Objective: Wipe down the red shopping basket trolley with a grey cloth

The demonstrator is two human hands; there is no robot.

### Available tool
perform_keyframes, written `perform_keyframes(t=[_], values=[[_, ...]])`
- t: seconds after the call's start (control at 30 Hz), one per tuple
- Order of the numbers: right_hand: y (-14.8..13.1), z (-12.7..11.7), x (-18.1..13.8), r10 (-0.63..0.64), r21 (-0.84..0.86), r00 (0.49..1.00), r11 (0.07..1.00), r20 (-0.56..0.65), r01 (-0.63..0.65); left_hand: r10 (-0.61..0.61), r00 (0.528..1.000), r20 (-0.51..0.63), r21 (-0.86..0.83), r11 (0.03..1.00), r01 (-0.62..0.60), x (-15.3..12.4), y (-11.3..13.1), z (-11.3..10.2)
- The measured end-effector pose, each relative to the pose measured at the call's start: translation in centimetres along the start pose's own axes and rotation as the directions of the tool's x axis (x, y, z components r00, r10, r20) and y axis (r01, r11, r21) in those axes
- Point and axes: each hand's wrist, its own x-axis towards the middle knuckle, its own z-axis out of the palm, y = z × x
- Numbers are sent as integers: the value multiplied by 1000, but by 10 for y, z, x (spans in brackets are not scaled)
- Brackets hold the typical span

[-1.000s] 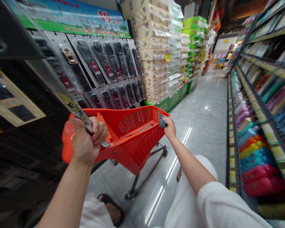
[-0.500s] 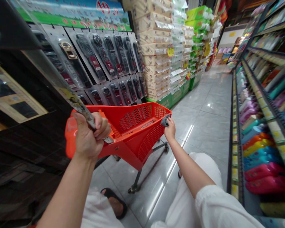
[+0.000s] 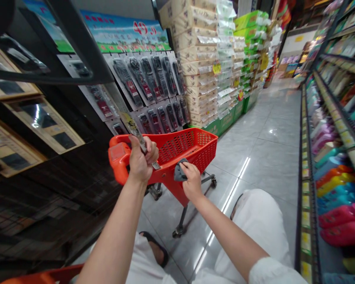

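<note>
the red cart (image 3: 195, 148) stands on the glossy tiled floor (image 3: 254, 150) of a shop aisle, just ahead of the person. the left hand (image 3: 140, 161) is at its near rim, fist closed around a long flat packaged strip (image 3: 129, 123) that slants up to the left. the right hand (image 3: 192, 185) curls its fingers over a grey cloth (image 3: 179, 172) pressed on the cart's side rim. hanging packs (image 3: 154, 79) and stacked cartons (image 3: 195, 59) line the left; shelves (image 3: 331, 130) of coloured goods run along the right. a sandal (image 3: 158, 246) shows below.
</note>
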Motion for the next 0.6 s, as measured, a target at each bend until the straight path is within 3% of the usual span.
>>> perform_keyframes(t=[0.13,0.3,0.43,0.53,0.6], values=[[-8,-11,1,-90,2,994,996,60,91,0,1000,-10,-8,1000,-1,-3,1,-1],[-15,-16,7,19,-121,1000,993,19,-17,34,999,3,17,999,-34,-3,0,-1],[-31,-7,-1,-130,-22,991,991,24,130,36,999,-11,27,999,-36,0,-2,0],[-16,-4,-8,-199,16,979,980,54,198,52,999,-11,41,998,-52,1,-3,0],[10,-5,-9,-133,22,990,991,57,132,63,998,-3,48,997,-62,1,-4,0]])
